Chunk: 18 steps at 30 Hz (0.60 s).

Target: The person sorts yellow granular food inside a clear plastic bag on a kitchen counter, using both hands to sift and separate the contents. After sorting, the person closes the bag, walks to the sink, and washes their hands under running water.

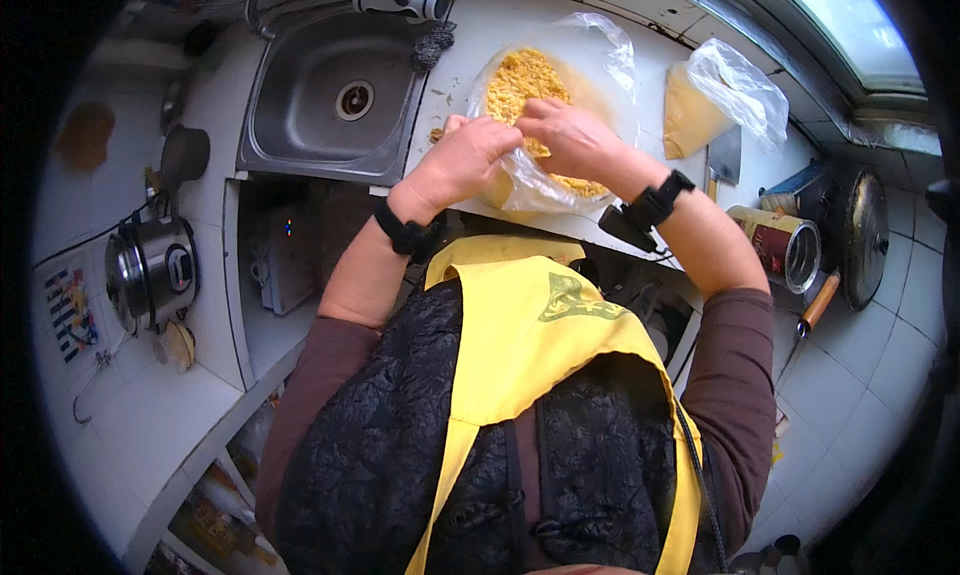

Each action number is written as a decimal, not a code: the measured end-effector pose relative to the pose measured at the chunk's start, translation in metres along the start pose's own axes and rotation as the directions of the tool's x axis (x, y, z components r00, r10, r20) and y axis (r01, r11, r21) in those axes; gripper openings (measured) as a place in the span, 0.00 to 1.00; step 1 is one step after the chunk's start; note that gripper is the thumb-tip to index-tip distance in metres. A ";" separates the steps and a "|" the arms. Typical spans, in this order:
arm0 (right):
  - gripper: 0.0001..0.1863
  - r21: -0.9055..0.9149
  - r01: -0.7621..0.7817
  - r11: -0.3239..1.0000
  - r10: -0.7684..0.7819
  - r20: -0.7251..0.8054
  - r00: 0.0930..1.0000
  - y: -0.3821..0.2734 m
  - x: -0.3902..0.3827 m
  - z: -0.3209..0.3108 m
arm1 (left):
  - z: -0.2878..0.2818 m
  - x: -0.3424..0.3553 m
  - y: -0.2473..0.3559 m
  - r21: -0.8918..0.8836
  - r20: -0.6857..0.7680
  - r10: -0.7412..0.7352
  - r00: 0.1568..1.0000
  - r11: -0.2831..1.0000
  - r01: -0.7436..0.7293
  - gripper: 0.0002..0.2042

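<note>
Plastic bag (612, 67): being handled, upper centre of frame; being judged limp, slippery, weighted by yellow crumbs (525, 80).
Left hand (468, 153), right hand (568, 138): apparently being closed on bag's rim (527, 183).
Rim: being judged surest hold.

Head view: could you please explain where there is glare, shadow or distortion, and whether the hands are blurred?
Head view: pale glare on the window; white highlights on the clear plastic bag; deep shadow beneath the sink; fisheye bending toward the black rim. Also in the head view: left hand and right hand without strong blur.
</note>
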State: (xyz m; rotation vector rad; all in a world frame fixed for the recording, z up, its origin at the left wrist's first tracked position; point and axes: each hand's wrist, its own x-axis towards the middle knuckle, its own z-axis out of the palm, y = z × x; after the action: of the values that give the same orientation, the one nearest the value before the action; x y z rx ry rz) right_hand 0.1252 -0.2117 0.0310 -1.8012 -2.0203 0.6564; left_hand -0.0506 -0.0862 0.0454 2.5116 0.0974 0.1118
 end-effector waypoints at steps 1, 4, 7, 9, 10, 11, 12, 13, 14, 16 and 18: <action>0.19 -0.058 0.067 0.996 -0.062 0.083 0.995 0.003 0.010 0.003 | 0.001 -0.003 -0.001 0.008 0.028 0.015 0.999 1.000 -0.016 0.09; 0.22 -0.035 0.278 0.960 -0.266 0.202 0.943 0.011 0.038 0.035 | 0.003 -0.013 -0.003 0.008 -0.001 0.003 1.000 1.000 -0.003 0.09; 0.22 -0.189 0.440 0.878 -0.333 0.420 0.844 0.021 0.055 0.081 | 0.005 -0.022 -0.006 -0.015 0.022 -0.037 0.999 0.999 0.037 0.12; 0.28 -0.257 0.441 0.860 -0.335 0.367 0.868 0.025 0.061 0.103 | 0.009 -0.026 -0.007 -0.029 -0.002 -0.053 0.999 0.998 0.052 0.11; 0.29 -0.305 0.435 0.847 -0.349 0.299 0.888 0.021 0.067 0.112 | 0.010 -0.029 -0.007 -0.045 -0.072 -0.047 0.996 0.998 0.044 0.10; 0.29 -0.402 0.398 0.825 -0.290 0.304 0.908 0.019 0.069 0.114 | 0.009 -0.030 -0.009 -0.033 -0.074 -0.068 0.995 0.997 0.066 0.09; 0.30 -0.413 0.434 0.801 -0.303 0.345 0.888 0.015 0.071 0.114 | 0.009 -0.034 -0.009 -0.028 -0.041 -0.096 0.995 0.995 0.095 0.09; 0.28 -0.472 0.445 0.761 -0.231 0.444 0.866 0.010 0.069 0.108 | 0.007 -0.037 -0.009 -0.021 -0.004 -0.122 0.992 0.992 0.122 0.09; 0.27 -0.537 0.461 0.706 -0.149 0.523 0.839 0.009 0.072 0.098 | 0.005 -0.038 -0.009 0.016 0.012 -0.141 0.990 0.990 0.141 0.09; 0.20 -0.572 0.481 0.665 -0.067 0.595 0.801 0.009 0.072 0.072 | 0.001 -0.039 -0.007 0.057 0.013 -0.157 0.987 0.986 0.156 0.08; 0.20 -0.568 0.399 0.720 -0.034 0.545 0.838 0.021 0.064 0.040 | -0.001 -0.038 -0.004 0.067 0.015 -0.180 0.984 0.982 0.179 0.08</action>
State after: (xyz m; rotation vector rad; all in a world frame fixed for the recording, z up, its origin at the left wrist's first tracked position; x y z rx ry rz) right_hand 0.1124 -0.1507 -0.0170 -1.7813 -3.0990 0.3550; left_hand -0.0883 -0.0856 0.0417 2.5547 0.3231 0.0085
